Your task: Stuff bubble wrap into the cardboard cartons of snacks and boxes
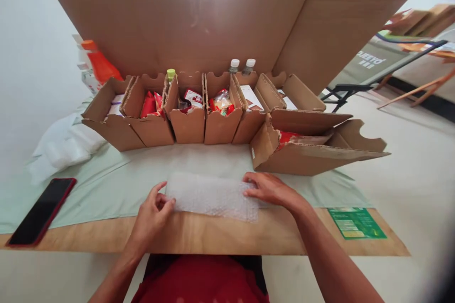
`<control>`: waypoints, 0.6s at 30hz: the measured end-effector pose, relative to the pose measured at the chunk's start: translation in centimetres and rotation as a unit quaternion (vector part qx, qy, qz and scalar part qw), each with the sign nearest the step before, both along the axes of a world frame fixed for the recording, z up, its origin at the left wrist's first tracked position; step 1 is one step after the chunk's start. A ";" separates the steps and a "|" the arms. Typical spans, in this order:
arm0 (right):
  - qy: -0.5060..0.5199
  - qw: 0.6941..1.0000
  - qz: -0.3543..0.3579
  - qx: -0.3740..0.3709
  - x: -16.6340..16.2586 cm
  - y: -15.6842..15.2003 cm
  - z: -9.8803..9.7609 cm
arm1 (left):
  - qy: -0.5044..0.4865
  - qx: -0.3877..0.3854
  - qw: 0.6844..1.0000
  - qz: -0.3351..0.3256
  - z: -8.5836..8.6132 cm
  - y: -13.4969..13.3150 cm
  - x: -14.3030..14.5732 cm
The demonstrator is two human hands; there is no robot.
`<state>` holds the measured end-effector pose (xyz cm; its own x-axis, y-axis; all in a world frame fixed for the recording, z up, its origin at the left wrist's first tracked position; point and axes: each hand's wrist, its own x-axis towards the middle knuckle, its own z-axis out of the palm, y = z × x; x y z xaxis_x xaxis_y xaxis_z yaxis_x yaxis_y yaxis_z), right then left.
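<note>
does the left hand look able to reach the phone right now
Probably yes: the phone lies uncovered, with only cloth and wood between it and the left hand. That hand touches the bubble wrap, so it would likely have to leave that first.

A whitish, see-through sheet of dimple-patterned bubble wrap (213,196) pales against a soft mint-green cloth (117,184) and the honey-tan grain of a wooden table (227,236). Brown cardboard bins (188,125) frame a red-and-white packet (194,98); elsewhere, a bright orange bottle (101,64), a black, red-edged phone (40,210) and a green printed card with pale yellowish panels (356,222).
</note>
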<state>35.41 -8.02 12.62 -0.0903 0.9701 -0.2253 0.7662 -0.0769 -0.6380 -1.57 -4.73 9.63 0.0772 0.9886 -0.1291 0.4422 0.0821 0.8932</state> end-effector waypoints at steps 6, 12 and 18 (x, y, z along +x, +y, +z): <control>-0.171 0.957 -0.156 0.174 -0.2 -5.1 -1.4 | 0.167 0.162 0.972 -0.046 1.1 -0.9 -2.0; -0.147 0.955 0.065 0.248 -13.0 -1.6 -4.3 | 0.247 0.347 0.867 -0.257 -1.6 0.1 4.3; -0.198 0.948 0.047 0.245 -10.5 -5.4 -8.2 | 0.362 0.347 0.802 -0.324 -5.2 -0.4 3.9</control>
